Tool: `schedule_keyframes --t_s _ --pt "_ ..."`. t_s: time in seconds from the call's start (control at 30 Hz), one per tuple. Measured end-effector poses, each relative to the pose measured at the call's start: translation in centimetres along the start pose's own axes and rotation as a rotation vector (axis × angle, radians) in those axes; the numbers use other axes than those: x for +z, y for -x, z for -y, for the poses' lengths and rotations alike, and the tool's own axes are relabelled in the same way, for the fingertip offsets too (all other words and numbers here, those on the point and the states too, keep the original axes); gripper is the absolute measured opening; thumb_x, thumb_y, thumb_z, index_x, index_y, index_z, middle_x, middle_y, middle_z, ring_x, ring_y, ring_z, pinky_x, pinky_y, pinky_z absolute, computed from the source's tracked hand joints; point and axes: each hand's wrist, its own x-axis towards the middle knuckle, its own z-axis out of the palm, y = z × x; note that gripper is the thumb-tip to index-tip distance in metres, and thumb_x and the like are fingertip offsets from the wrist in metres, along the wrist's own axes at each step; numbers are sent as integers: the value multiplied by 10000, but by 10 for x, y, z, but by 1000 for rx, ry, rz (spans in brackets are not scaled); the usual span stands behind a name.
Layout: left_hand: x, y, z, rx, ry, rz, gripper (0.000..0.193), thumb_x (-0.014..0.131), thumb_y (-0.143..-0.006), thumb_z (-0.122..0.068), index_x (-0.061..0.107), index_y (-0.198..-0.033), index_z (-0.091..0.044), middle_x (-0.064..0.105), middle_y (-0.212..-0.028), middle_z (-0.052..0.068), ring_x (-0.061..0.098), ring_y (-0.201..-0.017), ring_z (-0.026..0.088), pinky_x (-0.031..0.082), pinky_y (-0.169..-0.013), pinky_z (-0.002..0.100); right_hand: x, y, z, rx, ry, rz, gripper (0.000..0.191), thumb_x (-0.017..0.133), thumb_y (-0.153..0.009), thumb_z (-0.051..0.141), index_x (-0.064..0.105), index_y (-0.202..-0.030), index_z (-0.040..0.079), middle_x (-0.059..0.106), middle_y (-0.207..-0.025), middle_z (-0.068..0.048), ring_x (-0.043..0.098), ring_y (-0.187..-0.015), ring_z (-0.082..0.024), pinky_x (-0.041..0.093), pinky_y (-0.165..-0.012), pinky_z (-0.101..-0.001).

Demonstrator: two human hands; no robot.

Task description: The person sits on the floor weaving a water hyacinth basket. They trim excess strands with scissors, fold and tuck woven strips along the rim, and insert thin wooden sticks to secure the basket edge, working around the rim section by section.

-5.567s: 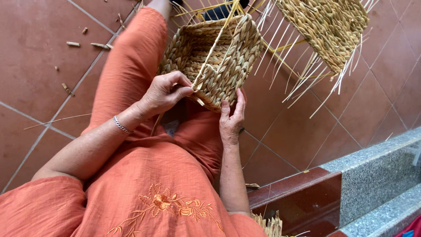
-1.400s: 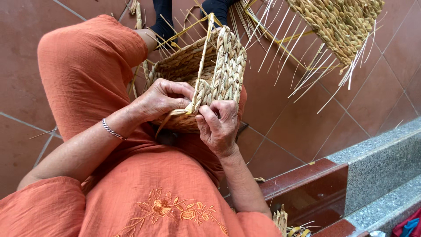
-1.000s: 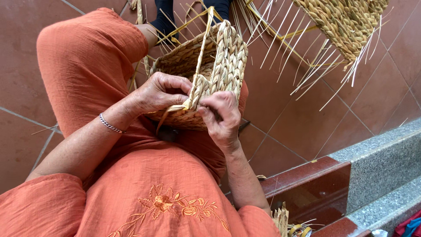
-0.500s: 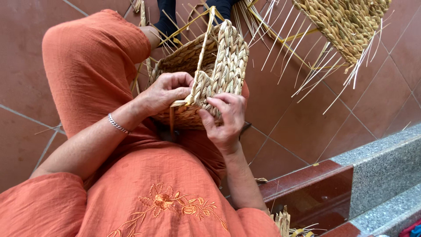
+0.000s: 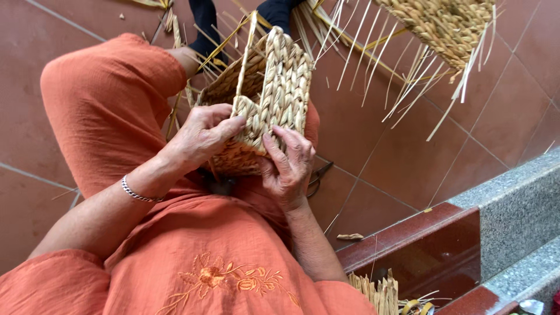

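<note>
The half-woven basket point(image 5: 265, 96) was propped on the lap, gripped at its near wall by both hands, left hand point(image 5: 201, 134) and right hand point(image 5: 289, 166) curled onto the braid, and probably felt light, springy, grippy, not fragile.

The basket point(image 5: 265, 96) is rough, matt braided straw. The orange garment point(image 5: 198, 256) is crinkled cloth with embroidery, and the bracelet point(image 5: 135, 194) is shiny metal. The step point(image 5: 420, 245) is glossy polished stone.

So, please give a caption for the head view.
Left hand and right hand hold a half-woven straw basket over an orange-clad lap.
</note>
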Motion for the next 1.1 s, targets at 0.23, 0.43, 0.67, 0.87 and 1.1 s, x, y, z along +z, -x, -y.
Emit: schedule_keyframes --t_s 0.23,0.43,0.67,0.87,1.1 --pt "-20 12 12 91 -270 43 342 511 -1087 -287 662 -1218 -9 625 -892 -27 544 -826 45 490 -720 231 6 10 -14 122 -42 -58 602 690 -970 513 598 -1419 122 562 -1458 -92 502 -1366 -301 424 -1196 -450" --pt "-38 42 49 18 -191 -22 418 550 -1038 -276 674 -1364 -44 671 -957 -8 559 -842 84 498 -744 246 11 40 -40 564 -697 -38 1020 649 -927 676 269 -1599 9 337 -1611 -158 404 -1453 -284 345 -1207 -434" --pt "-28 27 45 147 -91 -72 390 578 -1014 -253 663 -1310 -13 718 -1142 14 622 -1060 91 507 -922 246 27 43 -42 770 -939 -47 894 597 -983 520 269 -1616 -20 381 -1626 -149 346 -1506 -243 246 -1239 -386" --pt "-11 5 50 95 -291 -218 292 585 -1027 -257 691 -1115 1 648 -865 19 580 -836 114 502 -743 282 17 34 -25 774 -1030 -27 723 626 -968 253 345 -1573 -26 480 -1542 -137 445 -1414 -226 349 -1172 -356" --pt "-28 -1 49 172 -5 -82 281 652 -1018 -245 748 -1010 19 581 -757 -12 495 -704 99 432 -607 284 26 26 -14 703 -966 -101 760 688 -913 188 340 -1563 1 569 -1472 -143 544 -1322 -259 419 -1112 -346"
